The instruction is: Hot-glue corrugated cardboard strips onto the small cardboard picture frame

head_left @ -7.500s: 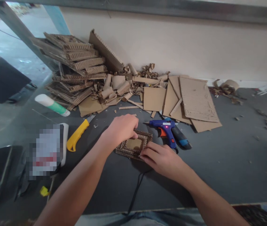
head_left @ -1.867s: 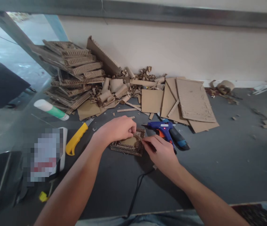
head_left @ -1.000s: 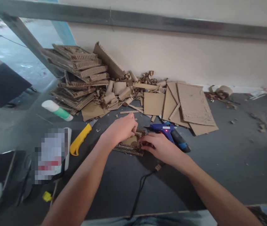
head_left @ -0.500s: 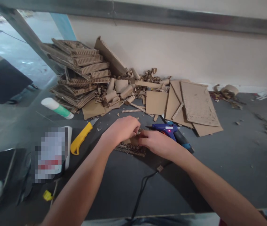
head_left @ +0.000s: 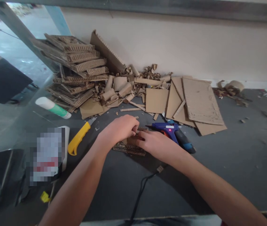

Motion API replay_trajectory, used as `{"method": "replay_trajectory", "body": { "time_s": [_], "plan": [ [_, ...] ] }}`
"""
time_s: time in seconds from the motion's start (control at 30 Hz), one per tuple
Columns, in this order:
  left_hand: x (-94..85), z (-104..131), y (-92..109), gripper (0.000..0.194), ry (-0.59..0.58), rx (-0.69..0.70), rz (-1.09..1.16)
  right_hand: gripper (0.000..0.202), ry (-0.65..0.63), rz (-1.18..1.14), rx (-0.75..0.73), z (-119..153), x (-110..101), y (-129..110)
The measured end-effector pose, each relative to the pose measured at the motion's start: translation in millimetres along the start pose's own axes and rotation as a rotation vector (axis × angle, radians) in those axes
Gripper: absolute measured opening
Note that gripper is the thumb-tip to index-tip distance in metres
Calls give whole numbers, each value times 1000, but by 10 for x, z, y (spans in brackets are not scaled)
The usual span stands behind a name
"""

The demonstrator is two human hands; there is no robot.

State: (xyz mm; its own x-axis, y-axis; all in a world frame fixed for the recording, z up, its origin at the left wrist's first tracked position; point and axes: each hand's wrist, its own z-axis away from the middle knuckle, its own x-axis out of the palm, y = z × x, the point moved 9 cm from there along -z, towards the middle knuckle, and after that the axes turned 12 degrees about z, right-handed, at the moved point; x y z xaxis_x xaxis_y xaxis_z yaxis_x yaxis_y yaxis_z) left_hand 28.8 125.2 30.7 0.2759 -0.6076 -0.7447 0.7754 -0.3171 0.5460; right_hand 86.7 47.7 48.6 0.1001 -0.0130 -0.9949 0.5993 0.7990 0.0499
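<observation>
Fingers point(head_left: 135, 125) of your left hand point(head_left: 120, 128) and right hand point(head_left: 158, 144) curl in close over the small cardboard piece point(head_left: 130, 150). I can't tell if they pinch a bit of it or just press on it. It sits on the dark table point(head_left: 114, 191), just left of the blue glue gun point(head_left: 164, 126).

Use soft pushes here, since the wavy edges may squash. Hold it steady with one hand and let the other do the small work. Mind the gun's tip – it points left, near your fingers, and its red light is on, so it may be hot.

Your piece has thin layers with bumpy edges. Far left, bumpy cardboard frames point(head_left: 84, 57) lean in a crooked stack. Beside them lie curly brown scraps point(head_left: 120, 84) – then a smooth square point(head_left: 157, 100) and a big ridged sheet point(head_left: 201, 100) farther right.
</observation>
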Motion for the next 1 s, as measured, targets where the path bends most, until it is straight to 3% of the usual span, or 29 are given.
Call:
{"method": "replay_trajectory", "body": {
  "time_s": [0.4, 0.57, 1.0],
  "plan": [
    [-12, -10, 18, 5, -3, 23, 31, 27, -36, -87, -45, 7, 34, -17],
    [-12, -1, 18, 5, -2, 9, 31, 32, -58, -53, -26, 12, 40, -39],
    [-19, 22, 35, 5, -27, -51, 39, 15, -197, -380, 570, 39, 257, 202]
  ]
}}
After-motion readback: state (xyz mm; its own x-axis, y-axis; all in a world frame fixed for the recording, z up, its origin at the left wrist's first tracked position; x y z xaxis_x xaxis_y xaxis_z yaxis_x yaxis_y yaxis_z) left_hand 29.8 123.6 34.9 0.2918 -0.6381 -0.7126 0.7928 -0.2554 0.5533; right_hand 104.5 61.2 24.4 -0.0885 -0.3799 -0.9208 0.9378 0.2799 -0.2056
